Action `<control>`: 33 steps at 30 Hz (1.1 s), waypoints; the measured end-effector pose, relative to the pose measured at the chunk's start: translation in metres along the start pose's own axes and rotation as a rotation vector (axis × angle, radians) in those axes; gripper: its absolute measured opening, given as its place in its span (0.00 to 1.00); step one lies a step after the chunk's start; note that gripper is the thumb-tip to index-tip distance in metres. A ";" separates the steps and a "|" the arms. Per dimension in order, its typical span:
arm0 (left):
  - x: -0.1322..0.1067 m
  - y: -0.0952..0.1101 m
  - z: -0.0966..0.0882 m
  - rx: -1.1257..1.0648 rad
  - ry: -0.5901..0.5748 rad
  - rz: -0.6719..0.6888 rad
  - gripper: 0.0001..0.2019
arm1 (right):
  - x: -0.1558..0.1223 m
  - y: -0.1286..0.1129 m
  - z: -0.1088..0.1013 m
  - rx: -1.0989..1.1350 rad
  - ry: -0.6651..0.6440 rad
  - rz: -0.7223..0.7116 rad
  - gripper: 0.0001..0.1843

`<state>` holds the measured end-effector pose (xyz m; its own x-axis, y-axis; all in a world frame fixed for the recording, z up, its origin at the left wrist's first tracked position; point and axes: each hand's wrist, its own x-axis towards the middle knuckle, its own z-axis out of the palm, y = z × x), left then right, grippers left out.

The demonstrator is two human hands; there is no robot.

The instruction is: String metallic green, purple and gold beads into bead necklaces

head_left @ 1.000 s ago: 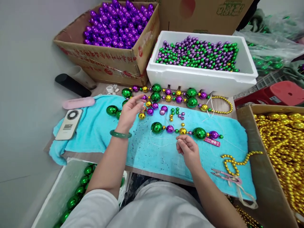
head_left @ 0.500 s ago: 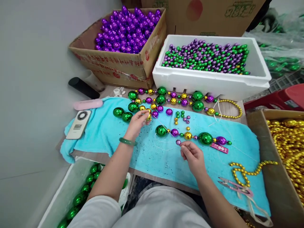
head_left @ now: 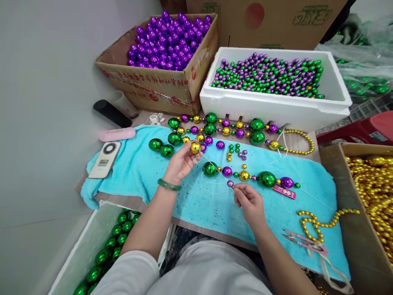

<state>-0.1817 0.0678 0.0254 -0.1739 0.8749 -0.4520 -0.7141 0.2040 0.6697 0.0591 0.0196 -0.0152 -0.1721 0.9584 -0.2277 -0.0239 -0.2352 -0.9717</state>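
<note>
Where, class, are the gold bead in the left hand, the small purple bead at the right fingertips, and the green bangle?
Gold bead (head_left: 195, 148), head view: middle of its shiny surface.
Small purple bead (head_left: 230, 184), head view: middle of its round side.
Green bangle (head_left: 168, 186), head view: middle of its visible band.

From my end, the right hand's (head_left: 250, 203) curled fingers hide where the thread (head_left: 214, 165) ends past the lilac bead (head_left: 230, 184), and whether it enters the gold bead (head_left: 195, 148) at the left hand (head_left: 180, 164) is too small to tell. My view's bottom edge crops the green-bead tub (head_left: 92, 235), partly covered by the left forearm (head_left: 150, 229); the right edge cuts the gold-bead box (head_left: 357, 241) and stool (head_left: 365, 129). I can't read the pink label (head_left: 285, 192), and the plastic bags (head_left: 365, 59) look blurred.
</note>
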 end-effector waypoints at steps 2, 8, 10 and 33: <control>-0.001 -0.001 -0.001 0.030 -0.024 0.030 0.10 | 0.000 -0.001 0.000 -0.011 0.001 -0.016 0.12; -0.010 -0.009 0.001 0.139 -0.168 0.190 0.20 | 0.004 -0.001 0.000 -0.012 0.018 -0.032 0.12; -0.014 -0.012 0.004 0.135 -0.221 0.174 0.21 | 0.006 0.002 0.000 0.013 0.016 -0.014 0.13; -0.035 -0.017 0.019 0.190 -0.410 0.225 0.21 | 0.016 0.008 -0.013 0.092 -0.029 0.024 0.13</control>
<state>-0.1499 0.0424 0.0410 -0.0017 0.9991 -0.0415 -0.5473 0.0338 0.8363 0.0693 0.0355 -0.0271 -0.2017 0.9476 -0.2478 -0.1095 -0.2732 -0.9557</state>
